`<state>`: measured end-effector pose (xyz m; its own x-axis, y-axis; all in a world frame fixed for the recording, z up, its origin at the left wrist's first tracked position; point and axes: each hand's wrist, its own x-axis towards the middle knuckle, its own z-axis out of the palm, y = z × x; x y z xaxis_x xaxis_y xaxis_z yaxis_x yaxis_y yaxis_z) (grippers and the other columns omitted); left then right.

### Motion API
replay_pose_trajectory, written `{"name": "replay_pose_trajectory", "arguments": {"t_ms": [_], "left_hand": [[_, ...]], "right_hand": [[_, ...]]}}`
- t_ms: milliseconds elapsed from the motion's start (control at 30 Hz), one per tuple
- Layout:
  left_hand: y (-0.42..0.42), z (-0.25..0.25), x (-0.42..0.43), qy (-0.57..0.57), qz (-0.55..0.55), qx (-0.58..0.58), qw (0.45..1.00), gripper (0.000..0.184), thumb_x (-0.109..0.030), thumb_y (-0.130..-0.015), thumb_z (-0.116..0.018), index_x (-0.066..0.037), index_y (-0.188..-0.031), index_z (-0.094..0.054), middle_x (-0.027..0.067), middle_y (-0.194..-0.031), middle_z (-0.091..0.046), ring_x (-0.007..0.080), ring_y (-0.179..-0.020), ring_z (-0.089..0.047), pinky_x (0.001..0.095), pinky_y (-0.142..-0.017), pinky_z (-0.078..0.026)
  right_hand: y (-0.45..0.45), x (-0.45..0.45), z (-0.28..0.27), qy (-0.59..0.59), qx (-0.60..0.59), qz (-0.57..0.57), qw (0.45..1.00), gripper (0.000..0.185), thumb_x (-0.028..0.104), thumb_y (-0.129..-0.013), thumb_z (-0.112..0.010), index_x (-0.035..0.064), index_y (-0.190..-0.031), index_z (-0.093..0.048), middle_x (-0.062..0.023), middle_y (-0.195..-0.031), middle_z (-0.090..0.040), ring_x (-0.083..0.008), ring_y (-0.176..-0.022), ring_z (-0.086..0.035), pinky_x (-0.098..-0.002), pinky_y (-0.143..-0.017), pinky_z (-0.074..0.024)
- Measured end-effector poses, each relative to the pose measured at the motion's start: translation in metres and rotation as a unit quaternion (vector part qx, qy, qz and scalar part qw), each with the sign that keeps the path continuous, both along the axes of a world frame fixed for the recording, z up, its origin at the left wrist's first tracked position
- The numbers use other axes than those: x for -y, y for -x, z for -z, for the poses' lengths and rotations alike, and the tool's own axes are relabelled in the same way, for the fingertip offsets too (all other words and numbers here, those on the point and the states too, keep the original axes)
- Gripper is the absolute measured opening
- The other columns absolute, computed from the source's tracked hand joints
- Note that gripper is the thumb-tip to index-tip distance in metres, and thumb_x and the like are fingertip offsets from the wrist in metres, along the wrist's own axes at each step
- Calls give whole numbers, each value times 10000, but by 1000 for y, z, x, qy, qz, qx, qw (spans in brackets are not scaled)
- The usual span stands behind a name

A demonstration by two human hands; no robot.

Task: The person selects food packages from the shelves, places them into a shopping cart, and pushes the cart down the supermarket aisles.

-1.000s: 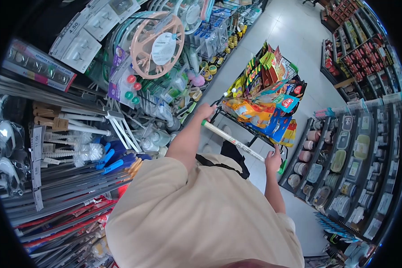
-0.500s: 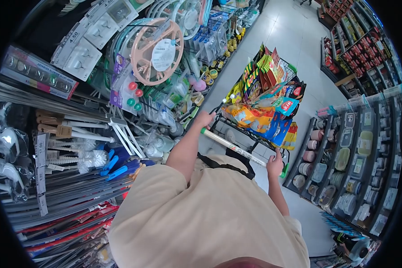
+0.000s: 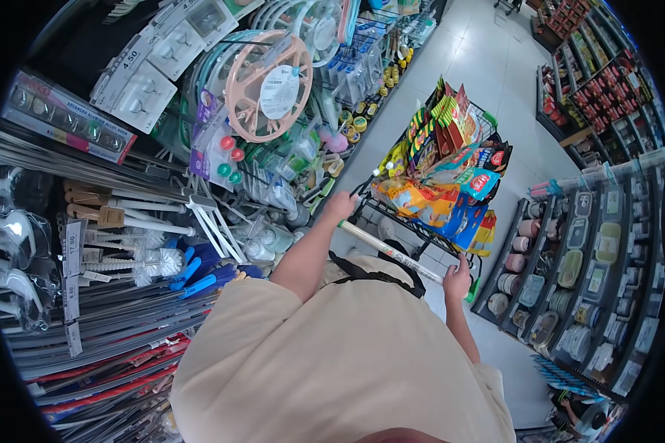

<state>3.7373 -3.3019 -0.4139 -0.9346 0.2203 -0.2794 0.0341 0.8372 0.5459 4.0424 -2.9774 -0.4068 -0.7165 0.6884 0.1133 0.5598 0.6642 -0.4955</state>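
I see a loose beige top [image 3: 340,354] filling most of the wearer's torso, plain on the parts I can make out, with soft creases fanning across the front. Its sleeves are short and wide: the left sleeve [image 3: 236,314] spreads out as a broad panel, and the right sleeve [image 3: 491,380] shows to me only as a narrower edge of lighter cloth. Below both sleeves the forearms are bare, down to a bare left hand [image 3: 340,207] and right hand [image 3: 457,280]. A black strap [image 3: 362,273] curves around the waist, flat and matte, over the beige cloth.
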Motion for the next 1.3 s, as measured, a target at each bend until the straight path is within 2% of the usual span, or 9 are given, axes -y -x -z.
{"name": "replay_pose_trajectory", "arguments": {"t_ms": [133,300,500,533,567,900,1000,1300], "left_hand": [[-2,-20,1,-25,-2,19,1000,442,-436,-1025,-538,-52,-1151,-716,234,-1172,-697,416,-1140,-640,515,-961,-512],[10,-17,-1,-4,-8,4,1000,425,-421,-1028,-532,-58,-1133,-728,246,-1142,-701,428,-1115,-646,522,-944,-515],[10,-39,-2,12,-8,9,1000,440,-430,-1025,-531,-42,-1111,-720,252,-1133,-701,437,-1101,-650,530,-945,-512],[9,-42,-2,15,-10,9,1000,445,-433,-1022,-533,-37,-1101,-718,253,-1135,-700,437,-1105,-648,530,-946,-511],[10,-44,-1,18,-13,8,1000,450,-437,-1019,-534,-32,-1092,-716,255,-1137,-698,437,-1109,-646,530,-947,-510],[20,-26,12,9,12,-8,1000,435,-418,-1010,-545,-25,-1091,-713,263,-1140,-693,452,-1100,-640,532,-950,-502],[17,-34,14,-3,9,9,1000,429,-415,-1009,-546,-29,-1093,-713,258,-1126,-696,451,-1092,-641,526,-941,-505],[21,-13,21,-22,-14,53,998,417,-412,-1015,-547,-34,-1089,-707,244,-1096,-704,448,-1075,-645,536,-917,-503]], "right_hand": [[5,4,-2,-5,11,8,1000,416,137,-919,-556,110,-1331,-610,-135,-1312,-669,-361,-1116,-671,-463,-904,-549],[11,5,2,-16,-3,4,1000,415,125,-916,-555,99,-1326,-609,-136,-1306,-671,-361,-1112,-672,-460,-890,-556],[19,7,-4,-18,-4,-2,1000,419,114,-929,-540,96,-1345,-592,-144,-1343,-648,-346,-1185,-643,-452,-931,-546],[20,4,4,-46,-41,-21,998,450,148,-932,-538,94,-1377,-577,-164,-1305,-669,-400,-1074,-679,-497,-917,-537],[20,3,7,-45,-40,-17,998,450,148,-932,-538,94,-1377,-577,-164,-1305,-669,-400,-1074,-679,-497,-917,-537],[26,13,0,-23,-16,-3,1000,439,147,-938,-530,96,-1372,-571,-171,-1351,-639,-386,-1129,-662,-487,-935,-535],[28,11,-3,-14,-12,-7,1000,432,148,-938,-531,103,-1365,-569,-165,-1348,-641,-380,-1152,-653,-485,-935,-535],[30,11,0,-19,-30,-14,999,409,132,-925,-547,116,-1333,-583,-157,-1316,-654,-379,-1146,-652,-487,-916,-543]]}}
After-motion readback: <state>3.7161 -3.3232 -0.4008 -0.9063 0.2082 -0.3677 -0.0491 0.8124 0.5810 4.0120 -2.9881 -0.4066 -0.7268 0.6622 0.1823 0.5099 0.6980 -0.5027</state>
